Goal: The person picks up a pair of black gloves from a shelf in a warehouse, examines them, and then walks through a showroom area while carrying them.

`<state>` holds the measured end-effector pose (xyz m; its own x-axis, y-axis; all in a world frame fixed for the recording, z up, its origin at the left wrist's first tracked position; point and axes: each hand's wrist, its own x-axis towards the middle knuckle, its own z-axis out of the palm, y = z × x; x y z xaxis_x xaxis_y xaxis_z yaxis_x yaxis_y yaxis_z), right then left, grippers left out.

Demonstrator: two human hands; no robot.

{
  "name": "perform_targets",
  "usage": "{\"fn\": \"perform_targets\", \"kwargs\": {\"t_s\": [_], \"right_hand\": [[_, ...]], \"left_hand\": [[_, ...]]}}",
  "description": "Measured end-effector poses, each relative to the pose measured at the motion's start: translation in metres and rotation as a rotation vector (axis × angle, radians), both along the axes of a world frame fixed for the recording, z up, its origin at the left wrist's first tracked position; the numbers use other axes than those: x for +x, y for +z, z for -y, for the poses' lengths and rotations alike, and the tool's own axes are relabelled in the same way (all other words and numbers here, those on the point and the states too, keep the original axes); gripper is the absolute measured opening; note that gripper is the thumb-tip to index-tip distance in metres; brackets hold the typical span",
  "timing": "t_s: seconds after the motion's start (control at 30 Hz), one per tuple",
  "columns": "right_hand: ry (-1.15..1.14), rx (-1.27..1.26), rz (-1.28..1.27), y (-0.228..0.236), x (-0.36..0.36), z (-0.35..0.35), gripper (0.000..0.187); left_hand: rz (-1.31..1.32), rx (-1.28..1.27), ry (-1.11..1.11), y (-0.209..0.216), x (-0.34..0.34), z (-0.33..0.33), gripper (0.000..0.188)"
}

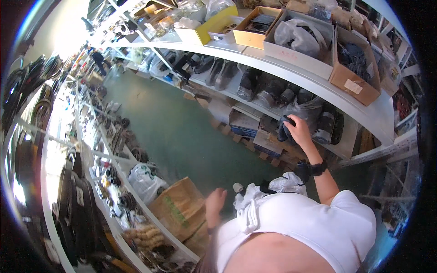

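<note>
My right hand (298, 129) is closed on a dark, cloth-like bundle (285, 130), held at the edge of the lower shelf on the right. Behind that hand, several dark, cylindrical machine parts (324, 126) sit on the shelf, some wrapped in clear plastic. A black device is strapped to my right wrist. Down at my left side, my left hand (215, 200) has its fingers curled in, with nothing visible in them. It is beside a large brown paper bag (180, 207), apart from it as far as I can make out.
On the upper right shelf (255, 55) stand open cartons, among them a white box (296, 61) and a brown box (355, 86). Boxes (246, 123) rest low beneath the shelving. Left racks (102, 159) hold belts and small parts. A green floor aisle (159, 123) runs between, with a person (98, 61) far off.
</note>
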<state>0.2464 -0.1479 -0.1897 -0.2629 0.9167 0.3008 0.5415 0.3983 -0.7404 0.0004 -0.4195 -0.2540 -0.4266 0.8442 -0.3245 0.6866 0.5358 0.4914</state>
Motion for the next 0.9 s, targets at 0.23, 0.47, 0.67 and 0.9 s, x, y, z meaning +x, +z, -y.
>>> {"fn": "perform_targets", "kwargs": {"t_s": [0.23,0.47,0.67,0.9], "right_hand": [[-0.097,0.036,0.006,0.014,-0.050,0.017,0.023],[-0.191,-0.264,-0.156,0.049,-0.059,0.061,0.024],[-0.477,-0.161,-0.255,0.054,-0.003,0.117,0.027],[-0.822,-0.125,-0.139,0.031,0.091,0.208,0.019]], "left_hand": [[-0.209,-0.130,-0.255,0.018,-0.081,-0.021,0.023],[-0.248,-0.102,-0.605,-0.020,-0.124,-0.089,0.023],[-0.165,0.264,-0.800,0.027,-0.056,-0.162,0.035],[-0.165,0.128,-1.234,0.016,0.059,-0.151,0.029]]}}
